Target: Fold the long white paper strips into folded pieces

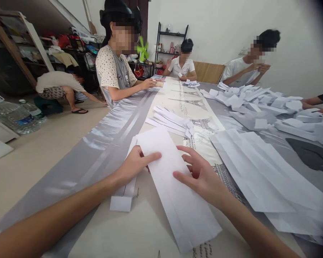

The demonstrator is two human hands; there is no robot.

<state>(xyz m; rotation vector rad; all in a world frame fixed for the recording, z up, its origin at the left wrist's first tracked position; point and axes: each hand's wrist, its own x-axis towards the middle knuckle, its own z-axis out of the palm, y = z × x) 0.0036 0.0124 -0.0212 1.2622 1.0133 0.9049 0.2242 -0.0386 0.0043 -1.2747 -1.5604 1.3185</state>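
Observation:
A long white paper sheet (174, 193), looking like a flat paper bag, is held up in front of me at a slant. My left hand (136, 161) grips its left edge, thumb on top and fingers behind. At the right edge is my right hand (197, 172), its thumb over the paper and its fingers curved apart near the rim; how firmly it holds cannot be made out. Under my left hand lies a narrow white paper strip (121, 203) with a folded end. Just beyond, several thin folded paper strips (169, 120) lie fanned on the table.
A stack of large white sheets (263, 172) lies to my right. Behind it spreads a heap of folded papers (253, 98). Several people sit around the table (97, 161); one person (60, 86) bends low at left near water bottles (21, 114).

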